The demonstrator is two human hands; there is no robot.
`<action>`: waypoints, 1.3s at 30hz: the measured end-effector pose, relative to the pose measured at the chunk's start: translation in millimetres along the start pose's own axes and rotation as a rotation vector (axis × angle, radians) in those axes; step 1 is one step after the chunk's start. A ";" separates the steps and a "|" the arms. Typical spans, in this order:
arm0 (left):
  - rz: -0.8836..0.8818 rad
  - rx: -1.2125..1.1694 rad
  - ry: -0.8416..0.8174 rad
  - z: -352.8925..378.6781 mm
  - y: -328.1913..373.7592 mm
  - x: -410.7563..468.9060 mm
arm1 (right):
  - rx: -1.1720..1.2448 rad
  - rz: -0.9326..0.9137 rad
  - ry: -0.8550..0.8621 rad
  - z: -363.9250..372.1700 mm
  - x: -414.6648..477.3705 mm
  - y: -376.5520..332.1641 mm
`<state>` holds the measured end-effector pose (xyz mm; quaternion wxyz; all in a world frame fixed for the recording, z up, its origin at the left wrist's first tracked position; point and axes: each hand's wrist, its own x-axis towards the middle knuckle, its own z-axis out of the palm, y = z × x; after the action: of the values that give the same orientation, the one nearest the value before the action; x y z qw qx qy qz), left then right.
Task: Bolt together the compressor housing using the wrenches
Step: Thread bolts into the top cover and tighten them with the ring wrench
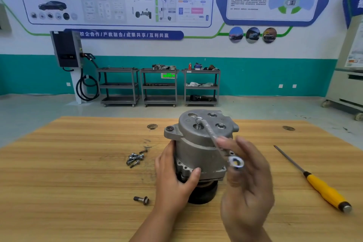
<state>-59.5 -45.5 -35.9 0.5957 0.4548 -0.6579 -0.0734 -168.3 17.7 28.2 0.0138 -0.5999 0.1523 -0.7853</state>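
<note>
Two hands on it | compressor housing [198,143] stood upright mid desk [78,182], gripped at its 9 o'clock side by left hand [174,180], fingers wrapped | wrench [214,139] seated on top bolt [199,123], handle pinched by right hand [247,179] | loose bolts [135,158] piled at 9 o'clock | yellow screwdriver [322,188] left at 3 o'clock

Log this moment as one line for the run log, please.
left hand steadies compressor housing | right hand holds wrench on raised top bolt | spare bolts at left | screwdriver idle at right
</note>
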 end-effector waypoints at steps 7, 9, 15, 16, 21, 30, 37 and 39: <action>-0.003 -0.027 -0.005 1.1 -0.4 0.4 | -0.361 -0.022 -0.484 12.3 28.2 11.2; 0.000 -0.009 -0.015 -0.1 0.4 0.3 | -0.464 -0.007 -0.531 18.5 37.5 12.9; -0.007 -0.008 -0.026 -1.0 1.9 0.1 | -0.649 0.211 -0.575 26.3 71.3 23.7; -0.008 -0.005 -0.028 -1.1 1.8 0.1 | -0.661 0.229 -0.562 26.4 74.0 25.5; -0.007 -0.005 -0.039 -1.0 3.5 0.4 | -0.774 0.296 -0.499 32.2 81.2 33.5; -0.002 -0.009 -0.039 -1.9 2.9 0.0 | -0.970 0.612 -0.513 26.2 91.5 51.7; -0.008 -0.003 -0.045 -1.6 2.0 0.3 | -0.979 0.502 -0.629 1.2 94.2 56.0; -0.005 -0.004 -0.044 -2.0 2.2 0.4 | -0.970 0.517 -0.623 -6.9 96.3 51.6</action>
<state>-58.8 -43.6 -33.6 0.5819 0.4537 -0.6694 -0.0861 -210.1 -49.6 103.8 -0.0268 -0.6821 0.6200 -0.3867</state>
